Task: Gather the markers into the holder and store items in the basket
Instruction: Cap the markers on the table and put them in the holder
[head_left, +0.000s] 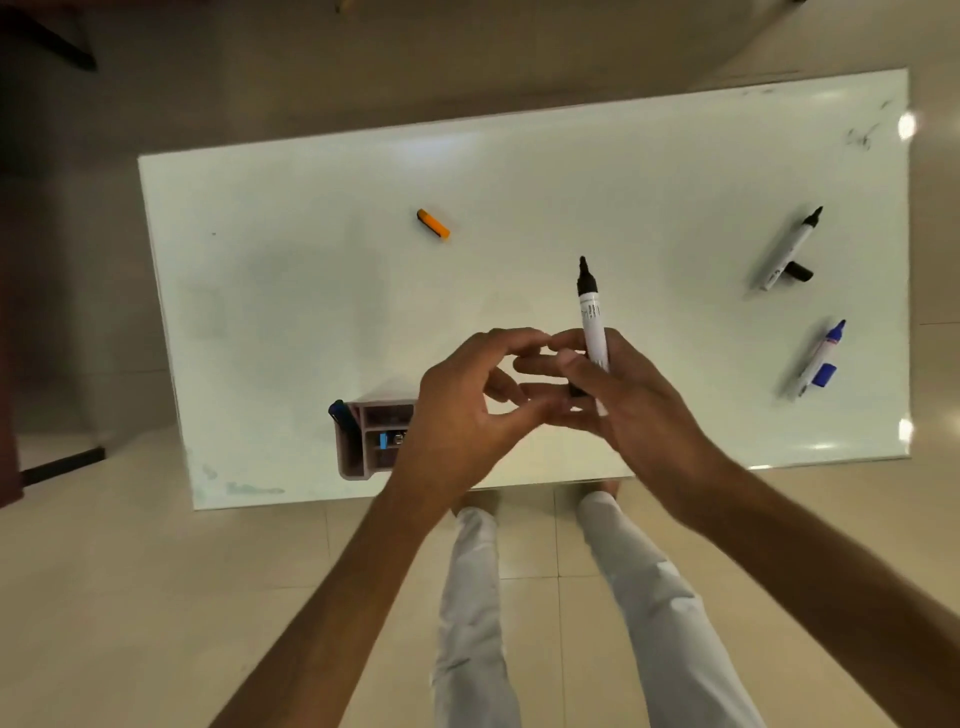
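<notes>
My right hand (618, 395) grips an uncapped black marker (591, 312), its tip pointing away from me over the white table (311, 291). My left hand (467, 410) is beside it with curled fingers touching the right hand's fingers; something dark, maybe a cap, sits between the hands, unclear. A pink compartmented holder (363, 441) stands near the front edge, partly hidden by my left hand, with a dark blue marker (340, 413) in it. At the right lie an uncapped black marker (789, 249) with its cap (799, 271) and an uncapped blue marker (821, 358) with its cap (824, 375).
An orange highlighter-like item (432, 223) lies at the table's middle back. Small items including a blue one (383, 440) sit in the holder's compartments. Tiled floor and my white-trousered legs (478, 597) are below the table's front edge. A dark furniture piece stands at the left.
</notes>
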